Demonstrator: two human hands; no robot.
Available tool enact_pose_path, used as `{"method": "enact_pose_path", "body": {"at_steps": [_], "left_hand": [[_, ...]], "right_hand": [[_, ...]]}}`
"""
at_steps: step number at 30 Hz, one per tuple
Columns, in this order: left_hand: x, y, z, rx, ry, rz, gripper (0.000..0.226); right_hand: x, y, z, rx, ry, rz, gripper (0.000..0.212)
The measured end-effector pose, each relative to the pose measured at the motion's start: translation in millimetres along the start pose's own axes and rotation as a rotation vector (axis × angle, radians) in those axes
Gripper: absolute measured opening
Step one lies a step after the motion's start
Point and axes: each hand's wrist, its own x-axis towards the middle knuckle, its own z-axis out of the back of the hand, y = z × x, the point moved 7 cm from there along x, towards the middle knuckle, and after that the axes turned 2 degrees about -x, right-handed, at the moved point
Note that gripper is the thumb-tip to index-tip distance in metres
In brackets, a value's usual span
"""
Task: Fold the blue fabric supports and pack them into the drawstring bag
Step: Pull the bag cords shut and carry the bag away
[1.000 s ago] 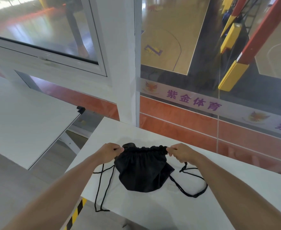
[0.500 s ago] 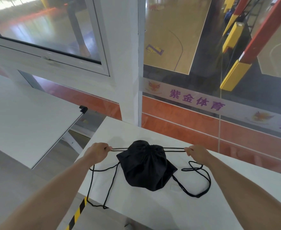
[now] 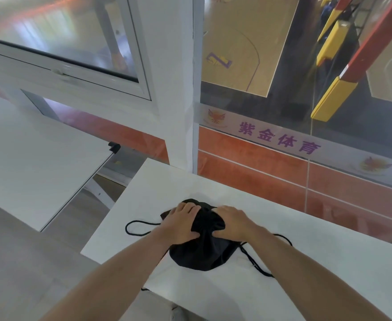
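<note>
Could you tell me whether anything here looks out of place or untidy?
Only the cords: one black loop trails left of the bag and another sprawls right across the table. Both hands press on the bag.

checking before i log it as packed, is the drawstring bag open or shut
Shut. The drawstring bag bulges and its top is gathered into puckers under the left hand and right hand; no opening or blue fabric shows.

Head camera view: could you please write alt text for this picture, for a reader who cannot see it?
Two bare hands, left hand and right hand, press down on a bulging black drawstring bag on a white table, near its front left corner. The bag's black cords trail loose on both sides. Beyond is a window onto a basketball court.
</note>
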Motion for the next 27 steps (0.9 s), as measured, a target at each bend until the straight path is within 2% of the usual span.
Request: {"method": "enact_pose_path", "body": {"at_steps": [5,8,10,14,16,19,22,27], "left_hand": [[8,9,-14,-0.153,-0.058,0.132,0.042],[2,8,3,-0.245,-0.136,0.126,0.029],[1,-2,24,-0.299,-0.172,0.069,0.028],[10,-25,62,-0.406,-0.14,-0.052,0.021],[12,-41,79,-0.37,-0.142,-0.14,0.021],[5,-74,97,-0.378,-0.122,-0.328,0.021],[-7,-107,115,-0.333,-0.116,-0.474,0.022],[-24,-171,127,-0.267,-0.102,-0.653,0.025]], "right_hand": [[12,1,-27,0.14,-0.05,-0.078,0.043],[3,-4,-18,0.294,-0.086,-0.105,0.029],[-9,-4,-2,0.367,-0.112,-0.135,0.028],[-42,11,36,0.564,-0.133,-0.194,0.05],[-61,14,50,0.505,-0.243,-0.251,0.056],[-97,12,65,0.355,-0.445,-0.342,0.044],[-140,14,80,0.342,-0.572,-0.416,0.031],[-213,12,90,0.37,-0.715,-0.493,0.033]]}}
